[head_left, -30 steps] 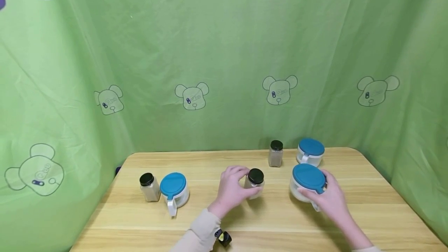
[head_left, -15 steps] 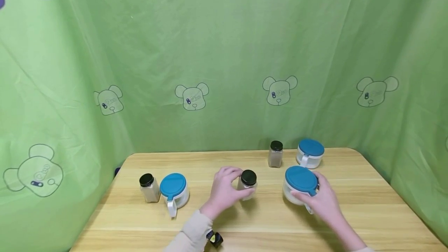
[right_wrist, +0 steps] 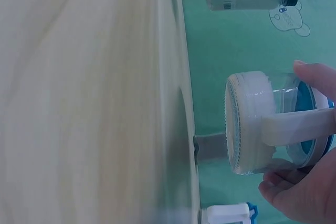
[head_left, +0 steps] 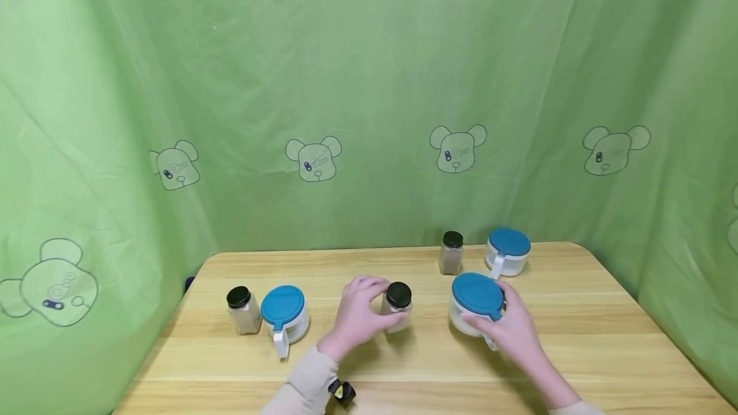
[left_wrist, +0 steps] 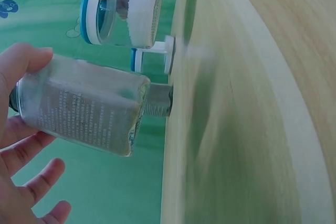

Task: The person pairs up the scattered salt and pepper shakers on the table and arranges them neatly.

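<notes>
My left hand (head_left: pixel 357 316) pinches a clear square seasoning jar (left_wrist: pixel 84 106) near its black lid (head_left: pixel 398 294), thumb on one side and fingers on the other. Pale contents and printed text show through its wall in the left wrist view. In my right hand (head_left: pixel 515 326) is a round clear seasoning pot (right_wrist: pixel 252 124) with a blue lid (head_left: pixel 477 292) and a white handle (right_wrist: pixel 296 127). Thumb and fingers grip it around the lid's edge, and white contents fill its lower part. Both containers are upright, side by side, raised above the wooden table (head_left: pixel 426 376).
At the left stand another black-lidded jar (head_left: pixel 245 314) and a blue-lidded pot (head_left: pixel 283 306), close together. Toward the back right are a third black-lidded jar (head_left: pixel 451 255) and a blue-lidded pot (head_left: pixel 508 246). A green patterned curtain (head_left: pixel 369 82) hangs behind the table.
Both hands have moved left across the table, carrying the square jar and the blue-lidded pot with them. The other containers stay in place.
</notes>
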Motion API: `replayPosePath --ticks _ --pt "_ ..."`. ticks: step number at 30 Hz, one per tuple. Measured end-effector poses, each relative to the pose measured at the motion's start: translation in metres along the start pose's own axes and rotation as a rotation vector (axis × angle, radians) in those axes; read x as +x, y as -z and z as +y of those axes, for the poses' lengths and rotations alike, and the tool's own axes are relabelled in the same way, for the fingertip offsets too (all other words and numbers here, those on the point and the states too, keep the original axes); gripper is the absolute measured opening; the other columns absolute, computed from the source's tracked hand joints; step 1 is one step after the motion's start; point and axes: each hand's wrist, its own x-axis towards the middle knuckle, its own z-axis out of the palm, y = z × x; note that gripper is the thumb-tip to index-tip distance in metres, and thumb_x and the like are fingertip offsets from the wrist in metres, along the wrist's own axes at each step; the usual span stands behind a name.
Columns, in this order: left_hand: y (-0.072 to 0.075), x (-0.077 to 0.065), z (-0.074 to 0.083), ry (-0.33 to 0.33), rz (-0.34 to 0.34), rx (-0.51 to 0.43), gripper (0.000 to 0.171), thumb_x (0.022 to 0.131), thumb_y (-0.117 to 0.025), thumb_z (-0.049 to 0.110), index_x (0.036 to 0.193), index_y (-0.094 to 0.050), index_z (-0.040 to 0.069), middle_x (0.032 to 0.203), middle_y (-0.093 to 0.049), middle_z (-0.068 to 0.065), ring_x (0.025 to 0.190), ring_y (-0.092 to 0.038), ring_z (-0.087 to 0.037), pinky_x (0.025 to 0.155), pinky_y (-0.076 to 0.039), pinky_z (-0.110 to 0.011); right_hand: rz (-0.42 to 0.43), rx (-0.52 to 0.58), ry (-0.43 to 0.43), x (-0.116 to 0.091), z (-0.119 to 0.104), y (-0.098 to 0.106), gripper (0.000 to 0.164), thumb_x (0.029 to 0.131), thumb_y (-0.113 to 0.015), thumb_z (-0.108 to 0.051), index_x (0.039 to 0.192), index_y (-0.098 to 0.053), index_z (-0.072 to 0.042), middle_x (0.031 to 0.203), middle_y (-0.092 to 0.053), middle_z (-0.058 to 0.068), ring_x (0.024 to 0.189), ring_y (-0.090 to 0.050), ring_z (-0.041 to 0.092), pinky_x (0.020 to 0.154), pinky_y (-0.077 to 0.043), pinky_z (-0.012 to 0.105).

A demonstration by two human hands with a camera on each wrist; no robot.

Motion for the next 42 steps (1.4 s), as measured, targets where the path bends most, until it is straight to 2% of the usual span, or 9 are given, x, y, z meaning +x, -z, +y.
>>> replayPosePath --ticks 7,18,28,42 --pt "0.004 -0.001 -0.004 0.05 -0.067 -0.019 0.061 0.069 -0.085 0.044 0.118 -0.069 0.011 0.125 -0.067 -0.001 0.12 -0.054 -0.02 0.105 -0.038 -0.047 -0.01 0.01 -0.007 -0.001 -0.008 -0.01 0.106 0.073 -0.083 -0.045 0.148 -0.025 0.004 0.148 -0.036 0.031 0.133 -0.038 0.05 0.105 -0.034 0.068" --pt "0.015 -0.001 -0.012 0.044 -0.12 -0.01 0.065 0.069 -0.083 0.049 0.12 -0.068 0.012 0.126 -0.066 -0.001 0.119 -0.055 -0.019 0.103 -0.039 -0.047 -0.033 0.032 -0.028 -0.003 -0.013 -0.023 0.106 0.073 -0.083 -0.046 0.148 -0.026 0.002 0.148 -0.037 0.027 0.133 -0.04 0.046 0.107 -0.036 0.064" --pt "0.025 0.0 -0.019 0.092 -0.19 -0.049 0.07 0.07 -0.081 0.053 0.125 -0.065 0.012 0.131 -0.063 -0.004 0.124 -0.052 -0.021 0.11 -0.034 -0.049 -0.048 0.047 -0.04 -0.005 -0.022 -0.031 0.106 0.071 -0.085 -0.045 0.147 -0.027 0.002 0.147 -0.039 0.026 0.133 -0.041 0.045 0.107 -0.037 0.063" --pt "0.033 -0.001 -0.024 0.078 -0.22 -0.014 0.066 0.069 -0.084 0.047 0.122 -0.067 0.012 0.129 -0.065 -0.003 0.122 -0.053 -0.022 0.107 -0.036 -0.047 -0.042 0.061 -0.036 -0.006 -0.031 -0.043 0.106 0.069 -0.086 -0.046 0.146 -0.03 0.001 0.146 -0.04 0.024 0.133 -0.043 0.044 0.107 -0.037 0.062"
